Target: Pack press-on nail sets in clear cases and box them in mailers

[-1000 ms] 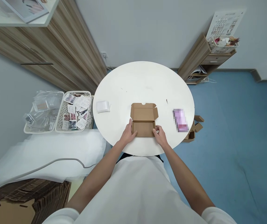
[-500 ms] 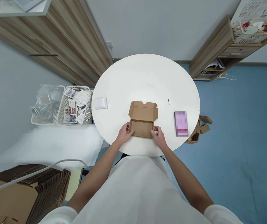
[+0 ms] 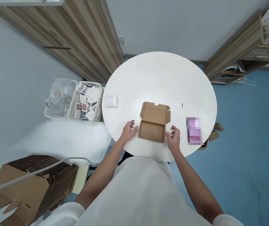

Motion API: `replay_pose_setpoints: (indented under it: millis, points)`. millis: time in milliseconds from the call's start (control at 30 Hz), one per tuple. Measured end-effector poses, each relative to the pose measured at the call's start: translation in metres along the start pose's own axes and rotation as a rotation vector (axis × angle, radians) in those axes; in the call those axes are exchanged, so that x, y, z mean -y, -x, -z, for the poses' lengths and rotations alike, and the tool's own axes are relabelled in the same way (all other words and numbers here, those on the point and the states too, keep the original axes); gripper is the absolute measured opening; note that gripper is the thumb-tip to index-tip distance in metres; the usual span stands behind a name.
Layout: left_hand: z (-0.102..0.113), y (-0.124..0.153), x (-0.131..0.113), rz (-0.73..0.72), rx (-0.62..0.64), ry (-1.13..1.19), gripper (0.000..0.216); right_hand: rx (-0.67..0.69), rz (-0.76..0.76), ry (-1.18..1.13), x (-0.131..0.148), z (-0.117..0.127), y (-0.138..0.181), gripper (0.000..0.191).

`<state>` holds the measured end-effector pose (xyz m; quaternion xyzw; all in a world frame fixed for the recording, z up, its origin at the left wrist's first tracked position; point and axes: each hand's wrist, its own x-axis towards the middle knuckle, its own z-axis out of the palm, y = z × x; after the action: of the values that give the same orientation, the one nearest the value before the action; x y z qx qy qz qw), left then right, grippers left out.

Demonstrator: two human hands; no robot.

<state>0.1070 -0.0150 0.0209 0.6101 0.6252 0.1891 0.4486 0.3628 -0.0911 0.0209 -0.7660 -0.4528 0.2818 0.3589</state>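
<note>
A brown cardboard box [image 3: 151,131] stands on the white round table [image 3: 158,75], its lid folded back away from me. Nothing shows inside it. Just left of the box is my left hand [image 3: 128,131], fingers apart and holding nothing. My right hand [image 3: 174,138] hovers off the box's right side, also open, with the fingers slightly curled. A small white wrapped packet [image 3: 112,101] lies on the left part of the table. At the right, a pixelated pink and purple item [image 3: 194,131] lies beyond my right hand.
Left of the table stand a white basket of printed cards [image 3: 85,102] and a container of clear plastic bags [image 3: 60,99]. Below them are white sheeting [image 3: 61,135] and stacked flat cardboard [image 3: 31,185]. Folded boxes [image 3: 213,135] show past the table's right edge.
Both hands have let go of the box and moved apart, left and right of it. The whole view has shifted, so the table and box appear farther right.
</note>
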Motion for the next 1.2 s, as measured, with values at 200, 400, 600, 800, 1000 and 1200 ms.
replay_pose_setpoints:
  millis: [200, 400, 600, 800, 1000, 1200]
  points:
    - [0.062, -0.030, 0.027, -0.008, -0.379, -0.070, 0.040, -0.124, 0.155, 0.097, 0.080, -0.032, -0.001, 0.043]
    - [0.121, -0.084, 0.054, 0.121, -0.521, -0.072, 0.052, 0.390, -0.030, -0.123, 0.160, -0.140, -0.032, 0.042]
    - [0.137, -0.122, 0.059, 0.192, -0.351, -0.080, 0.046, 0.378, -0.314, -0.318, 0.180, -0.231, -0.072, 0.047]
    - [0.133, -0.119, 0.063, 0.109, -0.313, -0.024, 0.044, 0.348, -0.271, -0.386, 0.175, -0.264, -0.076, 0.039]
    - [0.120, -0.090, 0.059, 0.126, -0.300, 0.192, 0.044, 0.318, -0.272, -0.426, 0.174, -0.239, -0.060, 0.034]
    - [0.095, -0.060, 0.018, -0.026, -0.211, 0.368, 0.040, 0.286, -0.162, -0.506, 0.163, -0.152, -0.041, 0.036]
